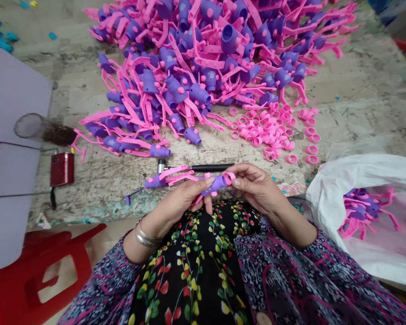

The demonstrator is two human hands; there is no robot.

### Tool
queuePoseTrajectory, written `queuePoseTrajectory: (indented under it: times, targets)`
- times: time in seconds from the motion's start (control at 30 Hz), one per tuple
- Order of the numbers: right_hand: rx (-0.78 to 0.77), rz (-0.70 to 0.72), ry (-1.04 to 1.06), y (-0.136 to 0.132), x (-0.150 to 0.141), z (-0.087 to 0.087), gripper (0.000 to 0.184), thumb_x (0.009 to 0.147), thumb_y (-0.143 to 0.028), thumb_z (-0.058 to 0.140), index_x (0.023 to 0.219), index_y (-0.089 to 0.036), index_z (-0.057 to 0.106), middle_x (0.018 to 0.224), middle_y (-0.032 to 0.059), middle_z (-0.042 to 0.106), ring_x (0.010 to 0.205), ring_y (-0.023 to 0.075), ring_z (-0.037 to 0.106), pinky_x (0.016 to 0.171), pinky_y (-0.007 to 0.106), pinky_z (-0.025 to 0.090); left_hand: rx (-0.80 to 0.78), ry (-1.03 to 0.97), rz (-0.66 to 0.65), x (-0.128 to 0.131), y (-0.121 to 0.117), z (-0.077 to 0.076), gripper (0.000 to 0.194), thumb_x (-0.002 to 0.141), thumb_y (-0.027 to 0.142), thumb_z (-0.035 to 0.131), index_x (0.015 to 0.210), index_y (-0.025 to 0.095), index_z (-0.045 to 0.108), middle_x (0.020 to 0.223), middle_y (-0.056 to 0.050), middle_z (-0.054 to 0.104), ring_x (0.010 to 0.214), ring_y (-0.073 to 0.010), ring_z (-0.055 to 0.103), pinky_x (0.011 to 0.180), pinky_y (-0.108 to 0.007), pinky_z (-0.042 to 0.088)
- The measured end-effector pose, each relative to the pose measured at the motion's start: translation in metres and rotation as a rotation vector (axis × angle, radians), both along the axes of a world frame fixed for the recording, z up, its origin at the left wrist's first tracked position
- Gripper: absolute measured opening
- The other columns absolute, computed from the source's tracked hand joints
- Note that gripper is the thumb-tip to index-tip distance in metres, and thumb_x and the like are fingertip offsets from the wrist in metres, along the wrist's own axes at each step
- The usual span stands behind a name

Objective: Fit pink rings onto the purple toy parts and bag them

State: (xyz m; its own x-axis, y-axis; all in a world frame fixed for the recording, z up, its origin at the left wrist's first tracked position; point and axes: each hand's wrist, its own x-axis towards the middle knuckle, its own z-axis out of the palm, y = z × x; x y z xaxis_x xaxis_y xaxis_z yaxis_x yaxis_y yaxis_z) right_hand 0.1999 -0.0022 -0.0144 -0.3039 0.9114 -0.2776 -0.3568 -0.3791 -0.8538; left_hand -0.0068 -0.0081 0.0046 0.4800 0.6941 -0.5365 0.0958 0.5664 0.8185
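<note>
My left hand [189,194] is closed on a purple plastic piece [218,182] with pink arms, its open neck turned to the right. Between the thumb and fingers of my right hand [260,185] is a small pink ring [229,178], held at the neck of that piece; whether it is seated on the neck I cannot tell. Just left of my left hand, another purple piece [154,181] with pink arms lies by the table edge. Beyond my hands rests a hammer [209,167] with a black handle, partly hidden behind my right fingers.
A large heap of purple and pink pieces [176,88] covers the far table. Loose pink rings [267,126] are piled at right. A white bag [325,180] holds more pieces. At left are a glass [30,126], a dark red box [62,168] and a red stool [77,262].
</note>
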Motion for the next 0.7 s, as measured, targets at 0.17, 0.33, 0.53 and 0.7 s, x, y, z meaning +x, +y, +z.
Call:
queuePoseTrajectory:
  times: [0.17, 0.33, 0.53, 0.7]
  targets:
    - [0.005, -0.004, 0.004, -0.0001, -0.0006, -0.0011, 0.025, 0.067, -0.030, 0.088, 0.089, -0.027, 0.076, 0.084, -0.0025, 0.073, 0.077, 0.0120, 0.066, 0.078, 0.028, 0.055, 0.026, 0.027, -0.013, 0.0010, 0.0000, 0.0025, 0.059, 0.094, 0.056, 0.046, 0.060, 0.015, 0.070, 0.053, -0.006, 0.064, 0.043, -0.0084, 0.036, 0.046, -0.026, 0.022]
    - [-0.021, -0.009, -0.029, 0.0000, -0.0001, -0.0025, 0.029, 0.064, -0.032, 0.089, 0.090, -0.028, 0.077, 0.084, -0.0017, 0.074, 0.077, 0.0139, 0.067, 0.077, 0.031, 0.056, 0.015, 0.038, 0.006, 0.0033, -0.0004, 0.0036, 0.059, 0.094, 0.057, 0.046, 0.061, 0.016, 0.071, 0.051, -0.005, 0.062, 0.043, -0.0094, 0.036, 0.045, -0.025, 0.024]
    - [-0.004, 0.003, -0.058, -0.0003, 0.0010, -0.0049, 0.027, 0.066, -0.032, 0.088, 0.091, -0.027, 0.077, 0.084, -0.0014, 0.075, 0.076, 0.0143, 0.068, 0.075, 0.032, 0.057, 0.038, 0.091, 0.012, 0.0058, -0.0004, 0.0056, 0.063, 0.092, 0.061, 0.046, 0.053, 0.018, 0.068, 0.043, -0.003, 0.054, 0.042, -0.0099, 0.035, 0.046, -0.026, 0.026]
    - [0.051, 0.024, -0.083, -0.0006, 0.0010, -0.0062, 0.025, 0.071, -0.030, 0.085, 0.094, -0.028, 0.076, 0.083, -0.0021, 0.074, 0.075, 0.0143, 0.068, 0.073, 0.032, 0.057, 0.041, 0.146, 0.012, 0.0072, -0.0012, 0.0055, 0.061, 0.090, 0.063, 0.047, 0.054, 0.018, 0.066, 0.044, -0.002, 0.055, 0.043, -0.0106, 0.036, 0.047, -0.027, 0.026]
